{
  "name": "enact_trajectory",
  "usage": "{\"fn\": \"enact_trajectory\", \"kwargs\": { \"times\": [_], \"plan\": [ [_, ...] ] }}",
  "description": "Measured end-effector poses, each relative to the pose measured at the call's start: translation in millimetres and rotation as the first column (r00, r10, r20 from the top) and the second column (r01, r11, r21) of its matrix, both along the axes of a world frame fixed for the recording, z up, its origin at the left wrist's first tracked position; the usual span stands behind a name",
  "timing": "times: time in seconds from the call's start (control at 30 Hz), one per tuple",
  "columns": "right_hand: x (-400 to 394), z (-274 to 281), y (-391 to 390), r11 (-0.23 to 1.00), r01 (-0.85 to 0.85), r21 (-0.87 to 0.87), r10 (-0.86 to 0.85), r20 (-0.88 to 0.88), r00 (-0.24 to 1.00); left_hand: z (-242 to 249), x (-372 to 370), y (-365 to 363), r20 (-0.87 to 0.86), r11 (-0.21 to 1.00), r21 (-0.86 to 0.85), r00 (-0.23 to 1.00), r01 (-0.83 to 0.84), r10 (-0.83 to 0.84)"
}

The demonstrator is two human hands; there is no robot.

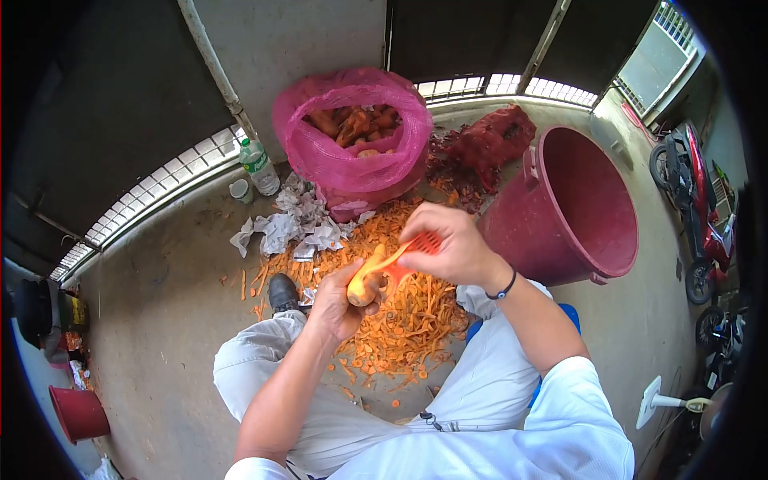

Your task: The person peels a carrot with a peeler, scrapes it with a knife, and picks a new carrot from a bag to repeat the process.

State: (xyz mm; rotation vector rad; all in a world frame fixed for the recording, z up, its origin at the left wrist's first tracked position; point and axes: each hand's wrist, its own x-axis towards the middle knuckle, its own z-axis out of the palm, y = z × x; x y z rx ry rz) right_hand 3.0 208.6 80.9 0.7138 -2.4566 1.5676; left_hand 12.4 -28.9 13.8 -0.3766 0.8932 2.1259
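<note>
My left hand is wrapped round a thick carrot, its blunt end toward me and its length pointing away to the upper right. A red-orange peeler is gripped in my right hand, its head end close over the carrot's side. Both hands are above a wide heap of carrot peelings on the floor between my legs. Fingers partly hide the peeler and the lower side of the carrot.
Beyond the heap stands a pink mesh sack of carrots, beside a crumpled red net bag. A large maroon bin is at the right. Crumpled paper, a plastic bottle and a cup sit left of the sack.
</note>
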Motion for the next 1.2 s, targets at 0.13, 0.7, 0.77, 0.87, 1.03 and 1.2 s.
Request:
{"fn": "enact_trajectory", "kwargs": {
  "times": [0.13,0.7,0.77,0.87,1.03,1.2],
  "plan": [
    [5.2,-3.0,-12.3,0.997,-0.053,0.053,0.055,-0.044,0.998,9.9,4.7,12.5,-0.007,0.975,-0.208,0.996,-0.083,0.083],
    [-50.9,-27.4,77.4,0.775,0.447,0.448,-0.41,-0.183,0.894,31.7,12.7,5.4,-0.059,0.99,-0.105,0.993,0.098,-0.105],
    [-53.4,-32.9,84.2,0.717,0.546,0.434,-0.495,-0.234,0.837,23.2,8.5,2.5,-0.008,0.992,-0.093,0.996,0.089,-0.09],
    [-35.7,-22.9,53.3,0.903,0.42,0.088,-0.424,0.03,0.905,18.4,4.8,7.1,0.035,0.993,-0.109,0.999,-0.038,0.042],
    [0.7,-1.4,-2.2,1.0,0.008,-0.017,-0.008,0.001,1.0,-2.6,2.0,4.8,0.029,0.989,-0.136,0.998,-0.056,0.06],
    [4.1,-3.6,-10.7,0.997,-0.049,0.062,0.051,-0.022,0.998,-0.7,2.4,9.0,0.023,0.995,-0.097,0.999,-0.028,0.03]
  ]
}}
